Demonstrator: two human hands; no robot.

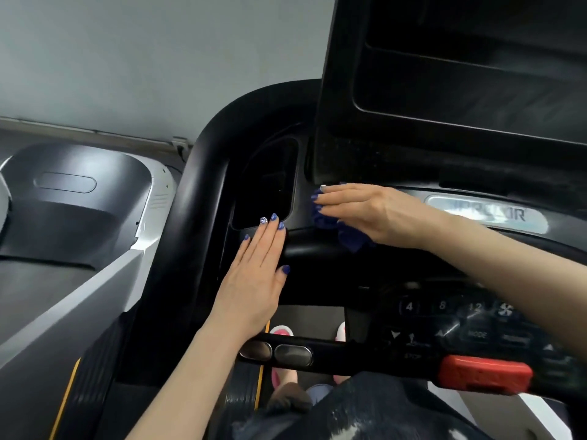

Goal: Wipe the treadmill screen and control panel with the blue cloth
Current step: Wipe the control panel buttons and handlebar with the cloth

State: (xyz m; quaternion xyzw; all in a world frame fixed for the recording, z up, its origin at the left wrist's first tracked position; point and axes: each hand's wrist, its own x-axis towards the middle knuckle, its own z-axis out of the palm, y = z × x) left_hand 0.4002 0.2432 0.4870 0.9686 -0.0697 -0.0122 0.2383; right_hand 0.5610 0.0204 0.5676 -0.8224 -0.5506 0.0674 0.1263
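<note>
Cloth, blue [344, 231]: soft, light, limp; bunched under right hand [365, 211], fingers flat, pressing it onto console deck just below screen housing [444, 90]. Best handled by palm pressure, not pinching. Left hand [254, 274]: fingers straight, resting beside storage pocket [266, 188].

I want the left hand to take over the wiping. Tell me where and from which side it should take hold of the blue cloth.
Pinch the bunched lower edge of the blue cloth, which sticks out below the right hand. Come from below and left, where the left hand rests flat on the console. The rest of the cloth lies pressed under the right palm and fingers, so likely only that edge is free.
</note>
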